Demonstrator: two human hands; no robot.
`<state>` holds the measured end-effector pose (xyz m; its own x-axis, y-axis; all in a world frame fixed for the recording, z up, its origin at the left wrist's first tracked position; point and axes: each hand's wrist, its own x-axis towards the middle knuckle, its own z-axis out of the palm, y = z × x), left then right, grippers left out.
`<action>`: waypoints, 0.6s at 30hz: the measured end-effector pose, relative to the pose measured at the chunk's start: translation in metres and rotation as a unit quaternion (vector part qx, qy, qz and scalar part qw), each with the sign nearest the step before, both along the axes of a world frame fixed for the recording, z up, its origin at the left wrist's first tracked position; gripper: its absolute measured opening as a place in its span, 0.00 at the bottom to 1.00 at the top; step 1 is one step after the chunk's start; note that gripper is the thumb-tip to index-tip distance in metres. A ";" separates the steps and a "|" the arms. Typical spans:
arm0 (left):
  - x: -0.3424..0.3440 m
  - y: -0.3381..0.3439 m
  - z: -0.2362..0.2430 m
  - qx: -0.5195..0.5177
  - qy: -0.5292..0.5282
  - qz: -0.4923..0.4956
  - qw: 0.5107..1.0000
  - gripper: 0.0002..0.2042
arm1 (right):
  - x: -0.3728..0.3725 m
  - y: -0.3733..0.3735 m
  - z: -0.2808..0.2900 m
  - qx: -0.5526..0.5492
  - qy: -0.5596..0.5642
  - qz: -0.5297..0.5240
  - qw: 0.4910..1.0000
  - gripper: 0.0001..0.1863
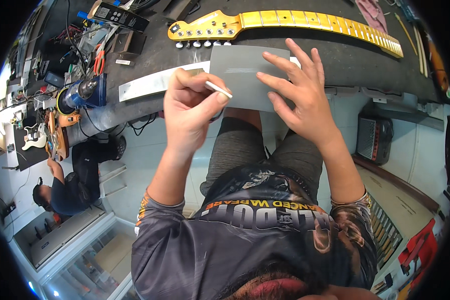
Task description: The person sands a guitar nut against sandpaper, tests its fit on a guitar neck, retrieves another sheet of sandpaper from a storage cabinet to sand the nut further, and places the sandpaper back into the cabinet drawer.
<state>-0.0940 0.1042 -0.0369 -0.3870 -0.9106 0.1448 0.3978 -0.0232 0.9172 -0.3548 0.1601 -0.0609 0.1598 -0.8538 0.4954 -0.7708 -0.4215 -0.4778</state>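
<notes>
My left hand (pixel 190 107) pinches a small, narrow white piece (pixel 218 89) between thumb and bent fingers, in front of the left side of a grey sheet (pixel 235 60). The sheet, with pale scuff streaks across it, lies over a long silvery flat bar (pixel 145 86) near the bench's front edge. My right hand (pixel 300 95) is open, its spread fingers over the right part of the sheet; whether the fingertips touch it is unclear. Beyond the sheet lies a yellow guitar neck (pixel 305 22) with tuning pegs at its left end.
The dark bench (pixel 170 55) holds orange-handled pliers (pixel 99 59), a blue vise-like tool (pixel 85 92) and assorted small tools at left. A co-worker (pixel 80 185) sits at lower left beside a white guitar body (pixel 35 137). A grey speaker-like box (pixel 372 140) stands at right below the bench.
</notes>
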 end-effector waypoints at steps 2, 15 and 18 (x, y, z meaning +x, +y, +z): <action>-0.003 0.017 0.002 0.051 0.043 -0.009 0.998 0.17 | 0.010 0.008 0.014 -0.016 0.017 -0.008 1.000 0.21; 0.013 0.101 0.017 0.284 0.217 -0.222 0.907 0.08 | 0.090 0.106 0.078 0.012 -0.272 0.053 0.961 0.10; 0.019 0.114 0.014 0.274 0.240 -0.263 0.893 0.08 | 0.100 0.123 0.085 0.009 -0.257 0.045 0.965 0.10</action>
<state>-0.0750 0.2182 -0.0229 -0.7951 -0.6065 -0.0018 0.5447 -0.7154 0.4377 -0.2550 0.2836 0.0244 -0.0282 -0.8573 0.5141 -0.3902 -0.4640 -0.7952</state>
